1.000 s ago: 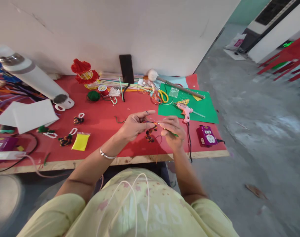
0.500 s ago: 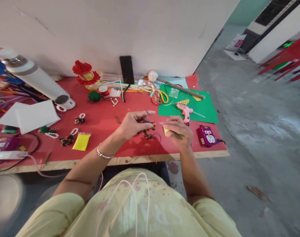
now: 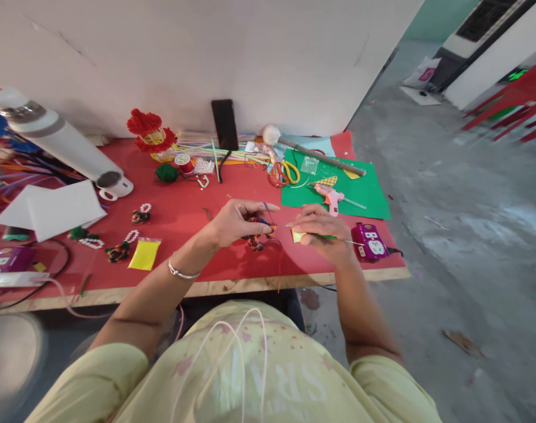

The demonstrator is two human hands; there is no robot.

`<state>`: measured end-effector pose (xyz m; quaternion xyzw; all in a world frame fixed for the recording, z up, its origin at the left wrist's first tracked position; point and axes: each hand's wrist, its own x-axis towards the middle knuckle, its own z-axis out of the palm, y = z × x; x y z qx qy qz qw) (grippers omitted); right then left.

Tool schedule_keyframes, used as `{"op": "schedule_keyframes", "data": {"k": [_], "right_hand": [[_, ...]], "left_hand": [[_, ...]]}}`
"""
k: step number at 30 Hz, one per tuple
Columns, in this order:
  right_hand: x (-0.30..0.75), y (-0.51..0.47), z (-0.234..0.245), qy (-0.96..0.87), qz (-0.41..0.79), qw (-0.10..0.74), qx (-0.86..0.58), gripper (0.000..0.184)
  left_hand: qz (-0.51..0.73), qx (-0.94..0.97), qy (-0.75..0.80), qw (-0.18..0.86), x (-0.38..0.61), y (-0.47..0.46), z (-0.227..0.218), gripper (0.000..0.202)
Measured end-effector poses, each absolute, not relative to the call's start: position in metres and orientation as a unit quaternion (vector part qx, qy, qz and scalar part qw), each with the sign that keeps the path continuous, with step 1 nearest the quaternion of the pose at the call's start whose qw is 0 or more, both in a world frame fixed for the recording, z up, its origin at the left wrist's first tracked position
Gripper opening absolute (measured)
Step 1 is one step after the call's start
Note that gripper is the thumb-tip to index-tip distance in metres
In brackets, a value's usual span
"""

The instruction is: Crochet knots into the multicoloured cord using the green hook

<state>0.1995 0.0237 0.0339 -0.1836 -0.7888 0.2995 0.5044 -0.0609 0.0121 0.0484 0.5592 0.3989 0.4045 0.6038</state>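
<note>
Between the thumb and fingers of my left hand (image 3: 237, 222) is a small knotted piece of multicoloured yarn (image 3: 255, 239), dark with orange and red. A dark strand loops over the left index finger, and a loose end trails toward the table's front edge. My right hand (image 3: 323, 229), a short gap to the right, is closed on a slim tool (image 3: 347, 240) with a green part and a thin metal shaft pointing right. A pale yellow piece (image 3: 297, 236) shows under its fingertips; whether it belongs to the tool I cannot tell.
Behind my right hand, a pink glue gun (image 3: 332, 197) lies on green card (image 3: 374, 200). Scissors (image 3: 291, 172) lie nearby, and a purple power socket (image 3: 370, 242) sits rightmost. To the left are beaded yarn pieces (image 3: 118, 251), a yellow packet (image 3: 144, 254) and a mug (image 3: 118, 185).
My right hand has shifted slightly right and turned, so the tool's metal shaft now shows. My left hand has moved slightly left, still gripping the yarn piece.
</note>
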Motion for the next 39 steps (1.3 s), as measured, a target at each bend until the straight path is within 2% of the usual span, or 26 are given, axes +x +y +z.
{"op": "schedule_keyframes", "data": {"k": [7, 11, 18, 21, 24, 26, 28, 32, 35, 39], "right_hand": [[0.200, 0.023, 0.030, -0.776, 0.324, 0.505, -0.194, 0.026], [0.199, 0.021, 0.024, -0.711, 0.395, 0.538, -0.222, 0.021], [0.167, 0.009, -0.012, -0.535, 0.530, 0.593, -0.286, 0.033], [0.151, -0.001, -0.023, -0.568, 0.435, 0.614, -0.333, 0.026], [0.142, -0.009, -0.028, -0.631, 0.233, 0.632, -0.385, 0.017], [0.137, -0.012, -0.031, -0.645, 0.126, 0.637, -0.403, 0.019], [0.132, -0.013, -0.034, -0.631, 0.079, 0.659, -0.402, 0.018], [0.135, -0.005, -0.032, -0.608, 0.161, 0.693, -0.351, 0.019], [0.153, 0.006, -0.022, -0.649, 0.232, 0.661, -0.297, 0.022], [0.178, 0.017, -0.006, -0.725, 0.219, 0.610, -0.235, 0.024]], "left_hand": [[0.380, 0.541, 0.384, 0.644, -0.064, 0.015, 0.047, 0.053], [0.383, 0.544, 0.382, 0.642, -0.062, 0.015, 0.047, 0.049], [0.403, 0.560, 0.382, 0.615, -0.052, 0.013, 0.048, 0.045], [0.460, 0.560, 0.410, 0.553, -0.039, 0.009, 0.041, 0.049], [0.510, 0.529, 0.446, 0.511, -0.025, 0.005, 0.029, 0.052], [0.546, 0.476, 0.445, 0.527, -0.017, 0.002, 0.023, 0.052], [0.560, 0.408, 0.420, 0.586, -0.013, 0.000, 0.021, 0.052], [0.522, 0.345, 0.379, 0.682, -0.020, 0.000, 0.028, 0.049], [0.498, 0.365, 0.376, 0.691, -0.035, 0.001, 0.033, 0.049], [0.471, 0.402, 0.394, 0.679, -0.048, 0.003, 0.035, 0.050]]}}
